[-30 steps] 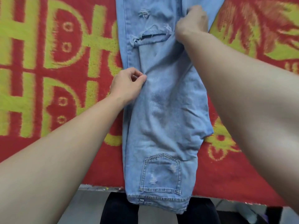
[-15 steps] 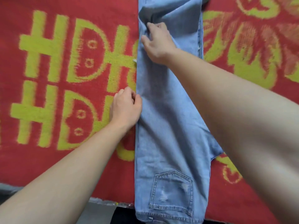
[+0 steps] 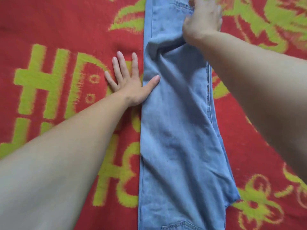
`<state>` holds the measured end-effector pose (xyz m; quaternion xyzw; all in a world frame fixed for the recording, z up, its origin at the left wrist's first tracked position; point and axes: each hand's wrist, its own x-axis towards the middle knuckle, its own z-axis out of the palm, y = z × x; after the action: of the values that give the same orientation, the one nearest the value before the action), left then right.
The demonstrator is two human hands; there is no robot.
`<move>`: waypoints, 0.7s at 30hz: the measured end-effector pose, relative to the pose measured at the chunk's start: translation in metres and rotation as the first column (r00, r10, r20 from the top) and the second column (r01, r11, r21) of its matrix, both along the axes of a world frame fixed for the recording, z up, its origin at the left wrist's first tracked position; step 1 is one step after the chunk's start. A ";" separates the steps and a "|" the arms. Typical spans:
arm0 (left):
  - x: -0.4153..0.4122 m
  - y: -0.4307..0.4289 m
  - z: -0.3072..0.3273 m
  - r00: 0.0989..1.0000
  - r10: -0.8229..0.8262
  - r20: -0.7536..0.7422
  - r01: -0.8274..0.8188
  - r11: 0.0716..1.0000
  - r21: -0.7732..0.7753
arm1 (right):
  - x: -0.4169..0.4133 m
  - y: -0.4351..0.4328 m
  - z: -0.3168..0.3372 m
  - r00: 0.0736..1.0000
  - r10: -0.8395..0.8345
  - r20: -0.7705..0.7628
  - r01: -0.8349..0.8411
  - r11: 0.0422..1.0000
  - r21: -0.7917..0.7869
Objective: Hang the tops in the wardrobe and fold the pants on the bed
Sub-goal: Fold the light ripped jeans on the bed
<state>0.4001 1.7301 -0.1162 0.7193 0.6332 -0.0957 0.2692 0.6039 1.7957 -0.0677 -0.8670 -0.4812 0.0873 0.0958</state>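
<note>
Head camera: long light blue denim jeans (image 3: 179, 130) lie in a strip across the red and yellow-green blanket (image 3: 66, 30). The left hand (image 3: 131, 87) lies flat and wide open beside them, thumb on the denim. The right hand (image 3: 202, 20) rests on the far end. It is too blurry to tell if it grips.

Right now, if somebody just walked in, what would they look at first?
Probably the light blue jeans, stretched in a long strip down the middle of a bright red blanket with yellow-green patterns. Next comes the left hand, flat with fingers spread on the blanket beside the jeans' left edge, thumb on the denim. The right hand lies on the jeans near the top, too blurred to show its grip.
</note>
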 end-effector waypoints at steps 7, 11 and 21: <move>0.001 0.006 0.000 1.000 -0.013 -0.001 0.013 0.996 -0.084 | 0.016 0.047 -0.011 0.998 0.035 -0.048 -0.033 0.998 0.057; 0.002 0.007 0.001 1.000 -0.002 -0.026 -0.001 0.993 -0.121 | -0.016 0.048 0.061 0.773 0.558 -0.302 -0.580 0.814 0.018; 0.005 0.007 -0.003 0.999 -0.017 -0.051 0.011 0.993 -0.116 | -0.026 -0.005 -0.018 0.949 0.290 0.122 -0.297 0.954 0.041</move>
<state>0.4050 1.7371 -0.1192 0.7043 0.6283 -0.1526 0.2931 0.5776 1.7904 -0.0857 -0.7861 -0.6119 0.0367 0.0794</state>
